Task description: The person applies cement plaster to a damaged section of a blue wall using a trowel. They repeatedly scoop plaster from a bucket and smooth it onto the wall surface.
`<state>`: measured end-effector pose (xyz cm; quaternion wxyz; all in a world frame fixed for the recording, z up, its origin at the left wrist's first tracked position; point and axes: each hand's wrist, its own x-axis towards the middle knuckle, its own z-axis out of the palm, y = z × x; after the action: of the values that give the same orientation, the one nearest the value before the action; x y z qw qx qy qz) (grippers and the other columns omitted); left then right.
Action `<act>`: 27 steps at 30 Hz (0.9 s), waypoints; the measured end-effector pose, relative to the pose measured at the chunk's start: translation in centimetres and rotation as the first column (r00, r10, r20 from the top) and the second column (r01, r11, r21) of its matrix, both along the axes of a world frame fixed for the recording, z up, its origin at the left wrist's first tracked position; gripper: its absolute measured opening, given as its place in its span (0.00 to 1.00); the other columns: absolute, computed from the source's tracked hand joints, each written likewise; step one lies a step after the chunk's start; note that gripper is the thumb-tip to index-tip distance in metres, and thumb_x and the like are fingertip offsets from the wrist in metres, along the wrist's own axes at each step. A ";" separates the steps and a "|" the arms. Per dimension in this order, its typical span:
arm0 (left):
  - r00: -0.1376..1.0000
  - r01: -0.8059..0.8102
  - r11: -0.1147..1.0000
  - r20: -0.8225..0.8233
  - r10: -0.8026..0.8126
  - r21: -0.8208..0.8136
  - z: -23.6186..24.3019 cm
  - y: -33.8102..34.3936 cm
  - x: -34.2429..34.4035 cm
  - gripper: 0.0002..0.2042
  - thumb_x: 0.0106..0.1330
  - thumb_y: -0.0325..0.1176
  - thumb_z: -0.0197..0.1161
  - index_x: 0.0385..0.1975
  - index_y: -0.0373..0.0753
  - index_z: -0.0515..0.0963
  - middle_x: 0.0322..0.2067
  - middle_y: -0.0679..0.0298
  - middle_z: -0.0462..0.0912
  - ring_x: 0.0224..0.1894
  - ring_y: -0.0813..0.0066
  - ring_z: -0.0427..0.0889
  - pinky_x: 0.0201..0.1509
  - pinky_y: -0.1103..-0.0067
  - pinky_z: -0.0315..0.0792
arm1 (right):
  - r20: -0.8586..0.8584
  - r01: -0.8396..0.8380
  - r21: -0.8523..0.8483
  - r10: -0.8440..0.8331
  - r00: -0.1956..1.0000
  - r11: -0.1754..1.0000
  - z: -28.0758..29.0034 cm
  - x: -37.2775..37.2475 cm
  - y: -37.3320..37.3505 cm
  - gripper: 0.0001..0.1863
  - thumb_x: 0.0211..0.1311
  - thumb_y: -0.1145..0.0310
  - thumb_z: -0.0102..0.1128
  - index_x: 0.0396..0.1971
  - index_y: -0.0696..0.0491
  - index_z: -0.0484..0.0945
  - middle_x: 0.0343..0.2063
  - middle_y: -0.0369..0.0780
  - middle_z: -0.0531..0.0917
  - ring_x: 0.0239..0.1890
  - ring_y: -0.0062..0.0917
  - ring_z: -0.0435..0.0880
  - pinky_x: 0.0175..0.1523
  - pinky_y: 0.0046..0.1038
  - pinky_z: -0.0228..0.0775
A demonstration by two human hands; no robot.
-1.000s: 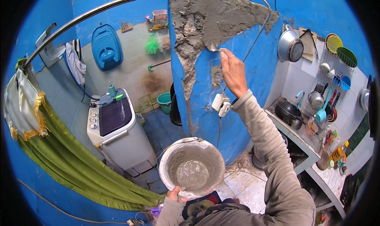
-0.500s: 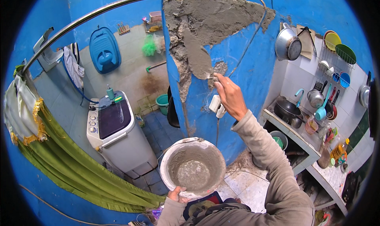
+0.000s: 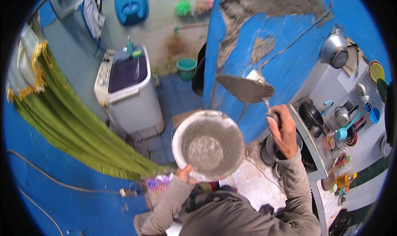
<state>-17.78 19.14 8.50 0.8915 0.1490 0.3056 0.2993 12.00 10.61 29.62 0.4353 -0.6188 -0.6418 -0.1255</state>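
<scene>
My right hand (image 3: 283,130) is closed round the handle of a pointed trowel (image 3: 246,88), whose grey, mortar-smeared blade is held in front of the blue wall. With its fingers over the near rim, my left hand (image 3: 186,174) grips a whitish bucket (image 3: 178,143). Grey wet mortar (image 3: 204,150) lies in the bottom and coats the inner sides. Behind the trowel, the blue wall (image 3: 285,37) carries rough grey mortar (image 3: 269,4) along its top and broken left edge. A white socket (image 3: 255,76) on a cable is partly hidden by the blade.
A washing machine (image 3: 130,95) stands at the left behind a green curtain (image 3: 78,128). Beyond it is a teal bucket (image 3: 187,68) on the floor. To the right, a counter (image 3: 304,141) holds a black wok (image 3: 311,114) and bottles; a pot (image 3: 335,50) hangs above. A cable crosses the wall.
The trowel has come off the mortar on the wall and moved down toward the bucket in my right hand. My view has tilted lower and shifted left. My left hand keeps hold of the bucket.
</scene>
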 end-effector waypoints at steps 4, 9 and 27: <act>1.000 0.011 0.998 0.026 -0.012 0.057 -0.1 -0.5 0.0 0.27 0.55 0.22 0.53 0.58 0.30 0.58 0.51 0.44 0.70 0.47 0.45 0.78 0.45 0.50 0.78 | 0.118 -0.024 -0.178 0.046 0.992 0.984 -6.1 -2.1 -3.7 0.18 0.53 0.72 0.64 0.42 0.59 0.70 0.30 0.45 0.77 0.25 0.37 0.79 0.29 0.32 0.70; 0.969 -0.047 0.986 -0.231 0.083 0.158 0.8 -1.7 0.8 0.26 0.55 0.22 0.54 0.56 0.30 0.60 0.48 0.47 0.74 0.45 0.49 0.80 0.43 0.55 0.80 | 0.527 0.101 -0.525 0.230 0.818 0.845 -10.0 -2.8 -4.0 0.15 0.57 0.63 0.58 0.43 0.52 0.72 0.24 0.37 0.72 0.26 0.30 0.78 0.26 0.31 0.67; 0.946 -0.177 0.944 -0.217 0.242 0.279 -2.9 -3.1 0.6 0.24 0.57 0.20 0.50 0.57 0.36 0.62 0.48 0.55 0.75 0.45 0.62 0.79 0.43 0.66 0.81 | 0.322 0.065 -0.548 0.138 0.937 0.834 -8.8 -2.6 -2.5 0.13 0.56 0.71 0.57 0.43 0.55 0.71 0.29 0.42 0.72 0.30 0.38 0.77 0.28 0.37 0.69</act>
<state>-17.17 16.07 5.62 0.7823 0.2655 0.3875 0.4091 9.41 8.15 20.82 0.1209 -0.6729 -0.7290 -0.0347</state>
